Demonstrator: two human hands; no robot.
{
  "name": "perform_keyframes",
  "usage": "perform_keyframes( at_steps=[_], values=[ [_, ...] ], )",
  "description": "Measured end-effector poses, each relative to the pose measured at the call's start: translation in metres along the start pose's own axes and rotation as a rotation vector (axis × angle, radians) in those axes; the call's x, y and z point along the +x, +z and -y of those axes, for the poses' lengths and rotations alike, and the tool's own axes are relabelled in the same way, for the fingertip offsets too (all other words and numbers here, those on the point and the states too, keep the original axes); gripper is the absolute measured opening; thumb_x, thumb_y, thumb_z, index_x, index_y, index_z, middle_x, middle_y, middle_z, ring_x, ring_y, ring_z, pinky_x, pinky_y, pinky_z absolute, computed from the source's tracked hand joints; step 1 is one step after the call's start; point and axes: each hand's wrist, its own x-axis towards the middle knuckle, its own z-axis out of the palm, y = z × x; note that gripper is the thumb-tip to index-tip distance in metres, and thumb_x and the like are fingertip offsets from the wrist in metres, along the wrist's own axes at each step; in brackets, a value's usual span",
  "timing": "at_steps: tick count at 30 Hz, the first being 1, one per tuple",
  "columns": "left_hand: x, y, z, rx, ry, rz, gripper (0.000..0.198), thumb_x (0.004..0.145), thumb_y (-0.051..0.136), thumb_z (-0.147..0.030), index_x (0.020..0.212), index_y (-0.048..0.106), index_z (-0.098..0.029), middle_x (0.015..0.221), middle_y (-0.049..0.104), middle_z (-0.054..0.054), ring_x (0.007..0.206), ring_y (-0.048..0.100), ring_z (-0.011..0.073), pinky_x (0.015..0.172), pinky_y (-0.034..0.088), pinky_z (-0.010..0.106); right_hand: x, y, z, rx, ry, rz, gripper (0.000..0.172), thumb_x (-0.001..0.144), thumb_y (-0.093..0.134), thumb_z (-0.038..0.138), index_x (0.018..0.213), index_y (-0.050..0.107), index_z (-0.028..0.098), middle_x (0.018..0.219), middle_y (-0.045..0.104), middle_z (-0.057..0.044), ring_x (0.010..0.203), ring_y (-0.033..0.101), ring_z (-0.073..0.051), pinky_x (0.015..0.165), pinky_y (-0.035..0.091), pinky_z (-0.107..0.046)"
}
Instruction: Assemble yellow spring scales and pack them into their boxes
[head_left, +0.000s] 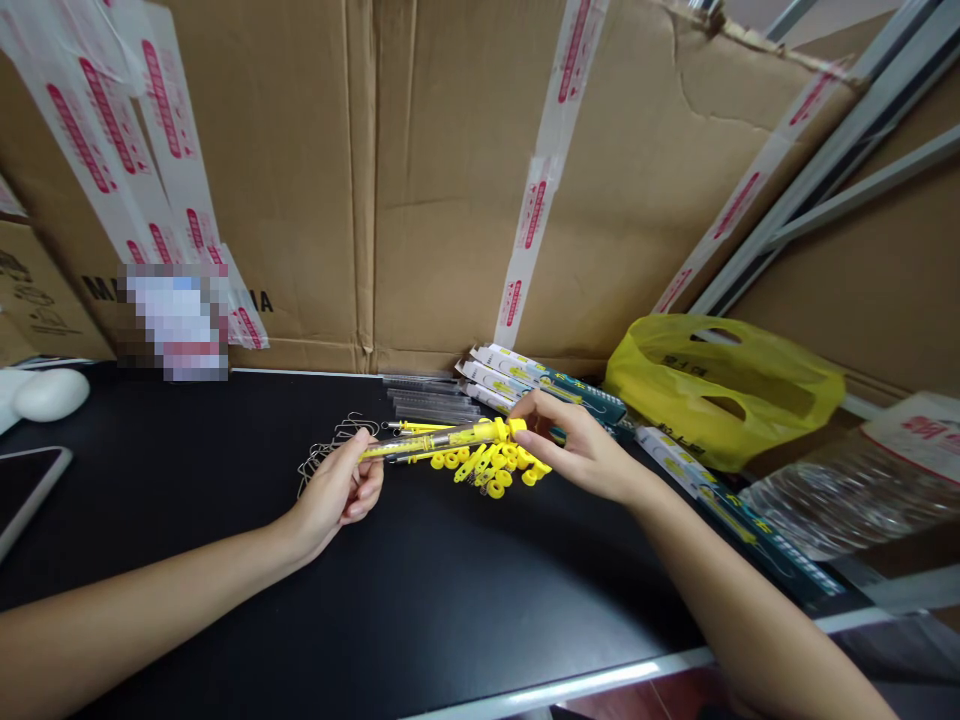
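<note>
My left hand [341, 487] is closed around one end of a clear tube with yellow contents [435, 440], held level above the black table [420, 590]. My right hand [574, 445] pinches the tube's yellow cap end [511, 428]. Under the tube lies a small pile of loose yellow plastic caps and rings [491, 468]. Thin metal wire hooks [330, 445] lie just behind my left hand. A row of clear empty tubes [431, 400] rests behind the one I hold.
Printed flat packages [525, 378] are stacked behind my right hand, more [750, 520] run along the right. A yellow plastic bag [724, 385] and a clear bag [847, 490] sit at right. Taped cardboard boxes [450, 180] wall the back. A tablet edge [30, 485] lies far left.
</note>
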Motion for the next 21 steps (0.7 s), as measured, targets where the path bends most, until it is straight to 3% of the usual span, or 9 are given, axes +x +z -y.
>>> perform_keyframes(
  at_steps=[11,18,21],
  values=[
    [-0.0002,-0.0011,0.0010,0.012,0.001,0.003,0.033,0.093,0.040,-0.046,0.074,0.040,-0.020,0.049,0.037,-0.008,0.034,0.025,0.0037,0.033,0.015,0.013,0.0013,0.0030,0.0028,-0.009,-0.008,0.009,0.019,0.092,0.049,0.036,0.086,0.053,0.019,0.074,0.054,0.000,0.062,0.047,-0.012,0.057,0.038,-0.025],
    [-0.0005,0.0009,0.0001,0.017,-0.003,0.001,0.033,0.093,0.041,-0.046,0.073,0.039,-0.019,0.050,0.037,-0.008,0.034,0.025,0.0034,0.033,0.016,0.013,0.0039,0.0036,0.0012,-0.085,-0.046,0.047,0.037,0.097,0.038,0.039,0.069,0.050,0.018,0.065,0.049,0.000,0.061,0.045,-0.012,0.060,0.035,-0.025],
    [-0.0006,0.0005,0.0002,0.007,0.000,-0.001,0.033,0.092,0.042,-0.047,0.074,0.040,-0.019,0.050,0.037,-0.008,0.033,0.026,0.0034,0.033,0.015,0.013,0.0027,0.0039,0.0004,-0.059,-0.025,0.042,0.034,0.096,0.037,0.041,0.075,0.051,0.018,0.069,0.051,0.000,0.063,0.047,-0.013,0.060,0.036,-0.026]
  ],
)
